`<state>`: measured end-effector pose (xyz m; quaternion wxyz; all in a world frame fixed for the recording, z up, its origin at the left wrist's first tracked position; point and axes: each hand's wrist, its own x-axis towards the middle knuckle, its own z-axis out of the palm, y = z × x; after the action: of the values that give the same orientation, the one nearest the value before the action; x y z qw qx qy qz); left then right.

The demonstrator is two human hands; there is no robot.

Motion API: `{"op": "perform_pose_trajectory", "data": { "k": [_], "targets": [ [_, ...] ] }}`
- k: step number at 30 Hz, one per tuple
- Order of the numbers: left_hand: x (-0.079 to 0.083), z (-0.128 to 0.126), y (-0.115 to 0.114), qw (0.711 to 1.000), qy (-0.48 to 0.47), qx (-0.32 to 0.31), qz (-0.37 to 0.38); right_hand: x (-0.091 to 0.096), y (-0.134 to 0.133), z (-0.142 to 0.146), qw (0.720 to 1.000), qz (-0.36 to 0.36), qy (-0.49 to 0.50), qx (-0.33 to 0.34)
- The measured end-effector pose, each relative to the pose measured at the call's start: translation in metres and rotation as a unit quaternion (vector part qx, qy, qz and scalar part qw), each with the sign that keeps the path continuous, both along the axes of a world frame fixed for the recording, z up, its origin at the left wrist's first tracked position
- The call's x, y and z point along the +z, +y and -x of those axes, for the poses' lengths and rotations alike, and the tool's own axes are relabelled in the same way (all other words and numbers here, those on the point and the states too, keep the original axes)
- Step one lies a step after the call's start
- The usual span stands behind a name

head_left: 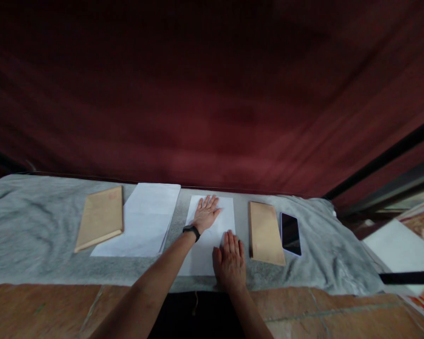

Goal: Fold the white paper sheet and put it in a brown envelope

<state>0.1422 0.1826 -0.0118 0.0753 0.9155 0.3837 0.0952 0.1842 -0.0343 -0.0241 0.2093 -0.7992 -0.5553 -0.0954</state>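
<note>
A white sheet of paper [198, 256] lies on the grey cloth in front of me. My left hand [207, 214], with a dark band on its wrist, rests flat on the upper part of this sheet, fingers spread. Lower down, my right hand [230, 261] lies flat across the sheet's right edge, its fingers stretched out and the thumb a little apart. Neither hand grips anything. To the left is a stack of white paper [148, 221]. Closest to my right hand on the other side is a brown paper-covered block [266, 233], lying flat.
Another brown block [101, 216] overlaps the paper stack's left side. A phone [290, 234] with a pale purple edge lies at the right. The grey cloth [38, 226] is wrinkled at both ends. A dark red wall or panel [205, 117] rises behind, and tiled floor [289, 306] shows in front.
</note>
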Motion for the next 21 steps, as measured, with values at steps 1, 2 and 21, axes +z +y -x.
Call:
{"op": "perform_pose_trajectory", "data": {
  "k": [1,2,21],
  "targets": [
    [0.000,0.002,0.001,1.000,-0.001,0.005,-0.003,0.000,0.000,0.000,1.000,0.002,-0.001,0.002],
    [0.000,0.005,0.001,1.000,-0.002,0.012,-0.007,0.000,0.000,-0.001,1.000,0.003,-0.002,0.003],
    [-0.019,0.151,-0.147,0.996,-0.042,0.081,-0.021,-0.013,-0.001,-0.005,1.000,0.000,-0.005,-0.003]
  ]
}}
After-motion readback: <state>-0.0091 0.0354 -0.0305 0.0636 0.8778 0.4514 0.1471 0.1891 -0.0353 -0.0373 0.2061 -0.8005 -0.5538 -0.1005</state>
